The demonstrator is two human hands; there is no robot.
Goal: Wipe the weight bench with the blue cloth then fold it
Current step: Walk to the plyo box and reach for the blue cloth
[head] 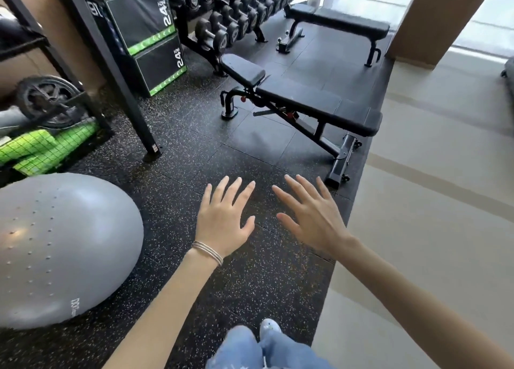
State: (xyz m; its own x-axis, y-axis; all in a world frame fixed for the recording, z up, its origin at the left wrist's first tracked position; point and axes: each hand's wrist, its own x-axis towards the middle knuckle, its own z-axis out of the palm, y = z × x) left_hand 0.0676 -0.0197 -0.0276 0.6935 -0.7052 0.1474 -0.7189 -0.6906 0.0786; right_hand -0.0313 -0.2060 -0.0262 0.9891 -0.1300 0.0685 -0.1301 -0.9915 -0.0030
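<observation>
The weight bench point(306, 100) sits dead ahead on the black speckled rubber floor point(189, 151). Its long black pad lies nearly level, and the short seat pad point(242, 72) at its left end is tipped upward. Its wheeled foot point(340, 164) points this way, close to the edge where the rubber meets the pale beige floor point(434, 207).

Short of that foot, both hands are out in front, backs up and fingers fanned. The left hand point(222, 218) has its grip wide open and holds nothing, and there are thin silver bangles point(207, 253) at the wrist. The right hand point(314, 215) is the same, grip fully spread and empty, fingertips reaching toward the bench's near foot without touching it. The two hands are side by side with a gap between the thumbs.

Down at the bottom are blue jeans point(250, 350) and the toe of a light shoe point(268, 327).

A big grey exercise ball point(61, 246) bulges in on the left. Behind it a black rack post point(111, 71) slants across, with green rolled mats point(41, 149) and a wheel point(47, 99) on the low shelf. Two black-and-green jump boxes point(144, 35) are stacked further back, next to a loaded dumbbell rack point(230, 15). A second flat bench point(339, 24) stands beyond the first, near a tan column point(434, 21).
</observation>
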